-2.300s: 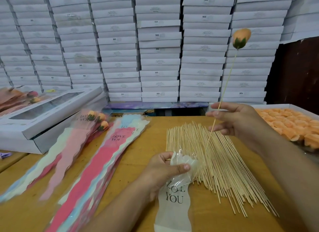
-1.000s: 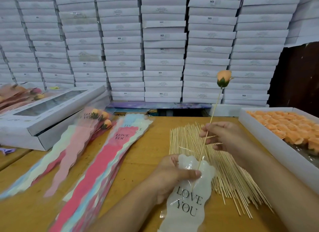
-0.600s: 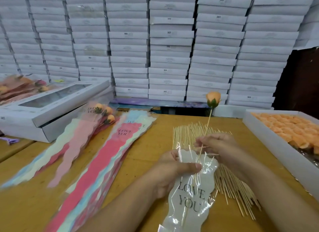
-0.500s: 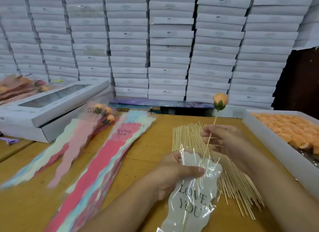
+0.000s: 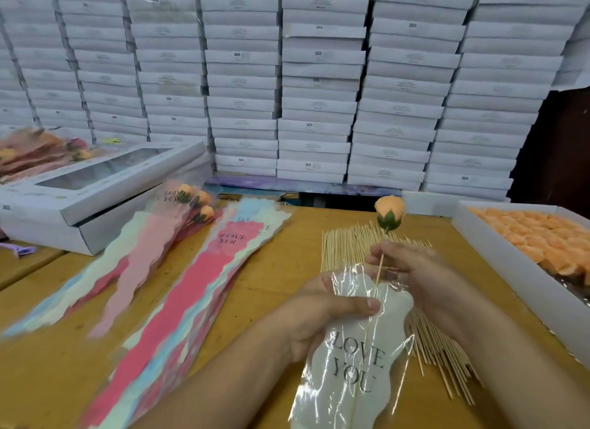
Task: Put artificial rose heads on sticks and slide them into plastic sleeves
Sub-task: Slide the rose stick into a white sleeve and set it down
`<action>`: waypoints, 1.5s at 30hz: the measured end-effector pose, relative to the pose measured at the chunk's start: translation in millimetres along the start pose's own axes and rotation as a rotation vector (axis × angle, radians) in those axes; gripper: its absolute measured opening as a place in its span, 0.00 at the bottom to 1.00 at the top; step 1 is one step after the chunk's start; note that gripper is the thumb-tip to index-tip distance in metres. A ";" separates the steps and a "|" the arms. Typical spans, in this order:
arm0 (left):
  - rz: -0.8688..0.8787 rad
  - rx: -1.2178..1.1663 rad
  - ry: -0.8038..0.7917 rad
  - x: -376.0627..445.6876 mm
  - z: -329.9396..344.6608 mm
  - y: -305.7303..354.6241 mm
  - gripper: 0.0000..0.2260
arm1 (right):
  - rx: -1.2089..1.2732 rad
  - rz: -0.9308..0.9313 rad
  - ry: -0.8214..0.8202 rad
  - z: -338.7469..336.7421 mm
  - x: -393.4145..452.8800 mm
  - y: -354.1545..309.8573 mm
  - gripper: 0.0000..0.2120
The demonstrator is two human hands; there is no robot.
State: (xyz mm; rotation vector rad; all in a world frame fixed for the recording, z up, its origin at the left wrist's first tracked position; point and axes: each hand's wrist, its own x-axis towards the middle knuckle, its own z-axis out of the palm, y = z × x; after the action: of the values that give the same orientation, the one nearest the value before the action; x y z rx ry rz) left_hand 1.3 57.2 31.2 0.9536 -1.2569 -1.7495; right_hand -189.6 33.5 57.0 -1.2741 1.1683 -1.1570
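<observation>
Your left hand [image 5: 322,313] pinched the sleeve [image 5: 354,358] open while your right hand [image 5: 412,269] gripped the stick [image 5: 379,269], partly inside, rose [image 5: 389,213] above the sleeve. Beside it, many sticks [image 5: 344,243] and sleeves [image 5: 204,269] remained.

Light is even, bright and diffuse; you get only soft, faint shadows on the wooden table [image 5: 287,269]. Glare streaks run across the clear plastic sleeve [image 5: 354,358] near you, partly washing out its edges. The stacked white boxes [image 5: 319,77] far back bow outward toward the frame edges, wide-angle distortion. The coloured sleeves [image 5: 178,301] at near left smear with blur. Far right corner falls dark.
</observation>
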 end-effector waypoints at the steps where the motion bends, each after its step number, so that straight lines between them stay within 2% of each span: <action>1: -0.005 0.007 -0.007 -0.3 0.2 0.1 0.17 | 0.050 -0.007 0.024 -0.6 1.7 -1.4 0.14; 5: -0.039 0.037 -0.016 -2.4 1.3 -0.1 0.20 | 0.172 0.041 0.032 0.2 0.8 -0.3 0.13; 8: -0.042 0.023 0.002 -1.5 0.8 0.2 0.22 | 0.098 0.121 -0.052 1.0 -2.1 7.4 0.12; 11: -0.065 -0.010 0.020 1.2 -1.0 -0.8 0.25 | 0.074 0.173 -0.129 2.7 -6.8 7.8 0.18; 13: -0.067 0.012 0.024 2.2 -1.5 -1.5 0.27 | 0.059 0.143 -0.095 1.5 -9.3 4.2 0.19; 17: -0.060 0.067 -0.006 1.5 -1.6 -1.1 0.26 | 0.157 -0.054 0.066 -13.2 -4.0 3.3 0.28; 21: -0.089 0.105 -0.081 2.0 -1.4 -2.0 0.19 | 0.138 -0.135 0.070 -16.6 -7.2 1.5 0.12; 25: -0.078 0.093 -0.051 2.7 -0.9 0.3 0.16 | -0.052 -0.149 -0.002 -4.0 -14.1 8.5 0.07; 27: -0.085 0.079 -0.023 3.5 -1.4 0.2 0.20 | -0.080 -0.170 -0.012 0.7 -15.6 10.3 0.07; 30: -0.068 0.054 -0.027 3.8 0.1 0.5 0.17 | -0.089 -0.180 0.006 3.2 -17.2 8.9 0.06; 33: -0.054 0.009 -0.028 4.3 0.8 -0.6 0.21 | -0.099 -0.188 0.036 4.5 -18.5 8.3 0.06; 38: -0.054 -0.048 -0.027 7.7 0.4 -4.4 0.14 | -0.180 -0.181 0.015 6.2 -18.6 8.7 0.07; 45: -0.070 -0.055 0.059 8.0 -1.1 -1.0 0.19 | -0.181 -0.180 0.007 7.0 -17.7 9.7 0.09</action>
State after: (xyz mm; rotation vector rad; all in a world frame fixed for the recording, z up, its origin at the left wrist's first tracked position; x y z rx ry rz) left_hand -1.4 49.8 28.9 1.0210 -1.1443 -1.7874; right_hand -184.1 51.5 46.8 -1.5401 1.2034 -1.2075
